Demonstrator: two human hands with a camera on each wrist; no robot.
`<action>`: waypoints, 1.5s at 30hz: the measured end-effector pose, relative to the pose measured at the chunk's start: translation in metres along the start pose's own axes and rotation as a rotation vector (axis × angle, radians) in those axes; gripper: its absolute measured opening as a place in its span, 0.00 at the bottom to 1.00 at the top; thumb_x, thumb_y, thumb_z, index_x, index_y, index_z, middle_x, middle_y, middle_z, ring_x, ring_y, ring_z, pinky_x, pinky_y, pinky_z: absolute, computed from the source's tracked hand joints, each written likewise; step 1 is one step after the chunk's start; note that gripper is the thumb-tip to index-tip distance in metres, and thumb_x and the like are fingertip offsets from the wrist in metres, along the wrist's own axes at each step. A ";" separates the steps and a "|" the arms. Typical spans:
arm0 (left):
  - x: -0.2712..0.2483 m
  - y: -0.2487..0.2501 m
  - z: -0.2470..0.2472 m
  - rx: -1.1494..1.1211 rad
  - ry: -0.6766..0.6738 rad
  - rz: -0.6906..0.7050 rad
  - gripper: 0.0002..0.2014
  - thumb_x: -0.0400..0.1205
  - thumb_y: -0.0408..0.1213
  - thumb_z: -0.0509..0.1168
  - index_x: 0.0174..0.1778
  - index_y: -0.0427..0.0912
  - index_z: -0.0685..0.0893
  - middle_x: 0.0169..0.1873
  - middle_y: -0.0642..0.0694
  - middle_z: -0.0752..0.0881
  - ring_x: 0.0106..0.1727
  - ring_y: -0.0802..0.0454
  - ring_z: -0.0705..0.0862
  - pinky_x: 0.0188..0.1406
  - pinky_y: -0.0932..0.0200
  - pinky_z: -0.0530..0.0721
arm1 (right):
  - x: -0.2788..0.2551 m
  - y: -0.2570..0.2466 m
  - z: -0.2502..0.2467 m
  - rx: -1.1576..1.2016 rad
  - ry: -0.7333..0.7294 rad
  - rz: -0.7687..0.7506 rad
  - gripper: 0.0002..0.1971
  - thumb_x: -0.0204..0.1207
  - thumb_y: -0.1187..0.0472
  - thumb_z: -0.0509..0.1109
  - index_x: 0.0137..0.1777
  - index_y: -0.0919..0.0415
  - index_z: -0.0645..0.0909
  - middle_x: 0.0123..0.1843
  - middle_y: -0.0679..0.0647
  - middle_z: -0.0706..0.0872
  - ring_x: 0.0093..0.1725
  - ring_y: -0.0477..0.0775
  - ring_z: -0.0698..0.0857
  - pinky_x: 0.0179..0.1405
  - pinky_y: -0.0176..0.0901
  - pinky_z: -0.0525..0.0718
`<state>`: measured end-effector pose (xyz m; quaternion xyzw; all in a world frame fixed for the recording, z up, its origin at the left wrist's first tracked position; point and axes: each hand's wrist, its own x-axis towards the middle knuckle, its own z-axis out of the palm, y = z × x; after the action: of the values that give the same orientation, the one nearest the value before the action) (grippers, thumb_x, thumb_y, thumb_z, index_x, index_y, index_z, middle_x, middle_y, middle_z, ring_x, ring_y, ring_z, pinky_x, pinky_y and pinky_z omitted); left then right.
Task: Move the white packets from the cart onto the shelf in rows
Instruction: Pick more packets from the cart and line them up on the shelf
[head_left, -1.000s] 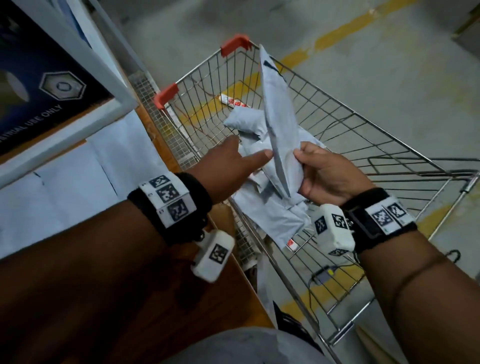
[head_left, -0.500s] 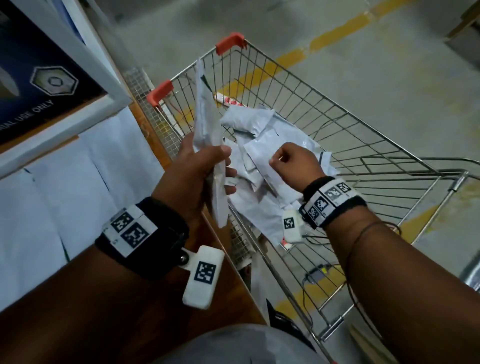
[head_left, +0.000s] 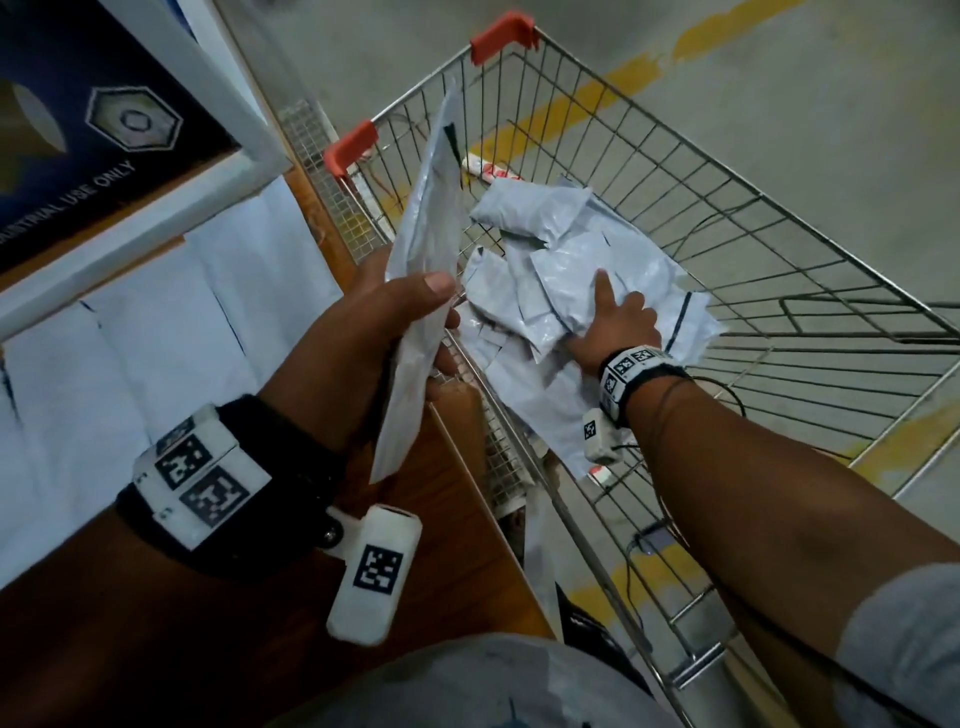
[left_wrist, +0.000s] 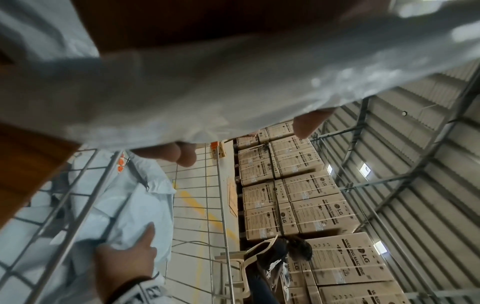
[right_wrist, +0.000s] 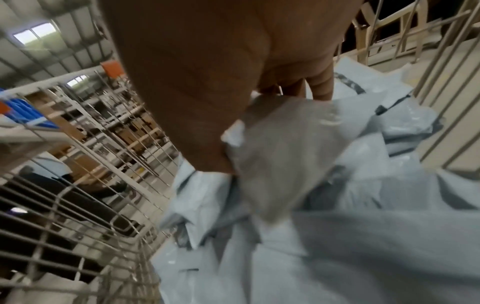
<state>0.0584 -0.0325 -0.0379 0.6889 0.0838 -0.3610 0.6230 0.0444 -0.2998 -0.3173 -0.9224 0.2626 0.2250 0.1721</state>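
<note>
A tall white packet stands upright at the left edge of the wire cart, gripped by my left hand with the thumb across its front. In the left wrist view that packet fills the top, and fingertips show under its edge. My right hand is down in the cart on the heap of white packets. In the right wrist view my right hand holds one crumpled packet between thumb and fingers. More packets lie flat on the shelf.
The wooden shelf board butts against the cart's left side. A dark blue box sits above the shelf at the left. Stacked cardboard cartons and a seated person are beyond the cart. Yellow floor lines run underneath.
The upright packet passed from both hands to my left hand alone and moved left toward the shelf. My right hand let go, dropped into the cart and took hold of a packet in the heap.
</note>
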 end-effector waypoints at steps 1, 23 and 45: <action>0.000 0.001 0.000 0.015 0.006 -0.002 0.33 0.71 0.57 0.72 0.74 0.63 0.76 0.60 0.40 0.85 0.40 0.56 0.90 0.36 0.59 0.91 | -0.002 0.001 -0.008 0.038 -0.017 -0.002 0.59 0.74 0.28 0.73 0.94 0.41 0.38 0.84 0.70 0.64 0.78 0.79 0.73 0.74 0.69 0.79; -0.174 -0.054 -0.160 0.782 0.431 0.099 0.57 0.74 0.75 0.70 0.94 0.66 0.47 0.82 0.41 0.71 0.76 0.41 0.79 0.71 0.44 0.80 | -0.315 -0.146 -0.132 0.202 -0.018 -0.739 0.50 0.75 0.28 0.63 0.94 0.38 0.48 0.78 0.52 0.73 0.76 0.53 0.75 0.72 0.50 0.76; -0.316 -0.219 -0.447 0.675 0.897 -0.255 0.59 0.77 0.74 0.70 0.95 0.46 0.50 0.81 0.31 0.68 0.82 0.24 0.72 0.79 0.30 0.79 | -0.500 -0.496 0.083 -0.173 -0.108 -0.788 0.45 0.84 0.29 0.61 0.93 0.48 0.47 0.80 0.65 0.64 0.63 0.74 0.87 0.58 0.61 0.89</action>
<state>-0.1192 0.5299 -0.0387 0.9198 0.3023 -0.1126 0.2236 -0.0842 0.3385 -0.0356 -0.9503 -0.1405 0.2113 0.1803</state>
